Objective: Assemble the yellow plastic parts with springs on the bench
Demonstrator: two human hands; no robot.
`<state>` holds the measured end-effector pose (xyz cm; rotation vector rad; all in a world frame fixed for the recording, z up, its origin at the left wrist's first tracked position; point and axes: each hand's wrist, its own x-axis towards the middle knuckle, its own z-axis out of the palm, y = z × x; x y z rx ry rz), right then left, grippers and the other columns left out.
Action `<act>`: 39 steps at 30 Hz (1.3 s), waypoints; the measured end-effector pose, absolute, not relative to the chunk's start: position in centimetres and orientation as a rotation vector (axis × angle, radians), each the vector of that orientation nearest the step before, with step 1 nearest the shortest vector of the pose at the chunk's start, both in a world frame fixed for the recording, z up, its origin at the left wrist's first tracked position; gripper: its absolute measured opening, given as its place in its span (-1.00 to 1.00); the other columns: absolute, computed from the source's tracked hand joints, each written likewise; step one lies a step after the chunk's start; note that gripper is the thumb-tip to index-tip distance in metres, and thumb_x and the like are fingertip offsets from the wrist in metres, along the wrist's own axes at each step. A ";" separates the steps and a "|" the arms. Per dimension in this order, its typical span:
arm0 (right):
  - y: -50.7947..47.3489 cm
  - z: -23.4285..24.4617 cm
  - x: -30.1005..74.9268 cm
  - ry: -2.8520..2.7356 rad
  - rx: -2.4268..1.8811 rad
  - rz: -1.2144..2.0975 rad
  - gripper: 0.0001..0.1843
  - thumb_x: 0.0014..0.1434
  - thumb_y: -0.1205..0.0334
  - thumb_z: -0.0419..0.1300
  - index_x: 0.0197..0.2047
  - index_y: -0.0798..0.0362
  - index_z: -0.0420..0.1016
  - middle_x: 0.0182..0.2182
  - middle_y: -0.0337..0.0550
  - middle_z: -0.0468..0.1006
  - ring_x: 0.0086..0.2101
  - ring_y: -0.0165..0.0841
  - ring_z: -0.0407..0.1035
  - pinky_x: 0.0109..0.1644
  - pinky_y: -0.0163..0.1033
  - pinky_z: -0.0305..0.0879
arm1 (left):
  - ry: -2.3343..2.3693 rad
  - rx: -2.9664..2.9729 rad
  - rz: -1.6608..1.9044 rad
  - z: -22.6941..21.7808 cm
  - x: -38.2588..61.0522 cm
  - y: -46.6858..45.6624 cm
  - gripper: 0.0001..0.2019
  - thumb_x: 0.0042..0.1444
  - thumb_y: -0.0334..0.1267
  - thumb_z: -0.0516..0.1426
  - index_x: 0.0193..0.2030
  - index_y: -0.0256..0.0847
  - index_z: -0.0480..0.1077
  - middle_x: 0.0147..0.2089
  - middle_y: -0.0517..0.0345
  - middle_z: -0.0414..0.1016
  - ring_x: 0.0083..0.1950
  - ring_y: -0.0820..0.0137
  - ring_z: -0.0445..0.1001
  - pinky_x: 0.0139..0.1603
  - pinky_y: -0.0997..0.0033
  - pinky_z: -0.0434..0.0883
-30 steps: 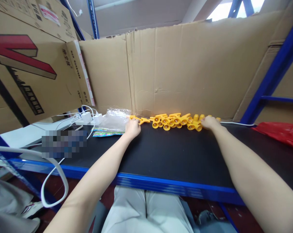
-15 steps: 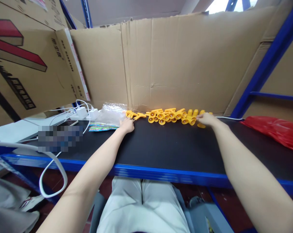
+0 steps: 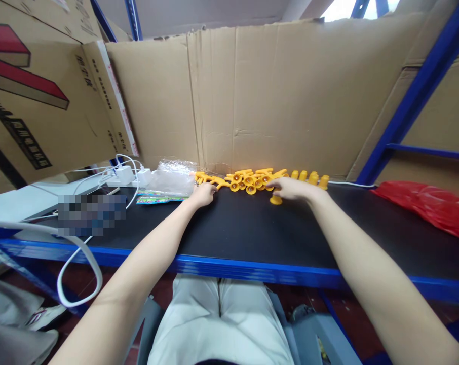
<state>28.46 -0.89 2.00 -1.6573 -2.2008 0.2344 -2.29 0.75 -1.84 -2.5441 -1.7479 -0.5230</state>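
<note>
My left hand (image 3: pixel 204 194) rests on the dark shelf top with its fingers curled on a yellow Y-shaped plastic piece (image 3: pixel 222 183), beside more such pieces. My right hand (image 3: pixel 292 188) pinches a yellow funnel-shaped plastic piece (image 3: pixel 275 200), its wide rim facing down close to the shelf top. Between the hands lies a pile of yellow funnel-ended pieces (image 3: pixel 251 189), several with their open mouths toward me. Behind the right wrist several yellow cup-shaped pieces (image 3: pixel 313 177) stand in a row.
Clear plastic bags (image 3: pixel 172 178) lie left of my left hand, near white chargers (image 3: pixel 125 175) and cables. A red plastic bag (image 3: pixel 423 205) is at the right. Cardboard (image 3: pixel 290 96) walls the back; a blue rail (image 3: pixel 252 268) runs along the front edge.
My right hand has moved left from the standing row to the pile, carrying a yellow funnel-shaped piece. My left hand has stayed near the Y-shaped pieces, shifting slightly.
</note>
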 end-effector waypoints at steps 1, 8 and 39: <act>-1.1 2.0 27.5 -2.266 -1.591 0.316 -0.59 0.02 0.35 0.24 -0.02 -0.09 0.52 -0.01 -0.12 0.51 0.01 -0.10 0.37 0.13 0.00 0.23 | -1.718 -2.593 -0.587 -1.8 -2.2 0.8 -0.63 0.11 -0.41 -0.05 -0.06 -0.16 0.49 -0.07 0.05 0.54 0.01 0.24 0.43 0.11 0.16 0.30; -1.2 1.4 26.2 -2.287 -1.494 0.353 -0.47 0.08 0.14 0.24 0.13 0.04 0.39 0.12 -0.02 0.39 0.10 -0.11 0.29 0.19 -0.04 0.18 | -1.551 -2.593 -0.692 -2.4 -2.3 1.1 -0.59 0.12 -0.43 -0.05 0.06 -0.21 0.42 0.05 -0.02 0.42 0.10 0.28 0.36 0.14 0.27 0.29; -2.3 -0.2 22.1 -2.207 -1.620 0.047 -0.68 0.07 0.19 0.22 -0.08 0.08 0.47 -0.11 0.00 0.53 -0.06 -0.10 0.39 0.07 -0.03 0.20 | -1.939 -2.376 -0.373 -0.5 -2.7 -0.6 -0.57 0.11 0.05 0.02 -0.01 -0.14 0.42 0.01 -0.07 0.48 0.02 0.08 0.44 -0.03 0.19 0.36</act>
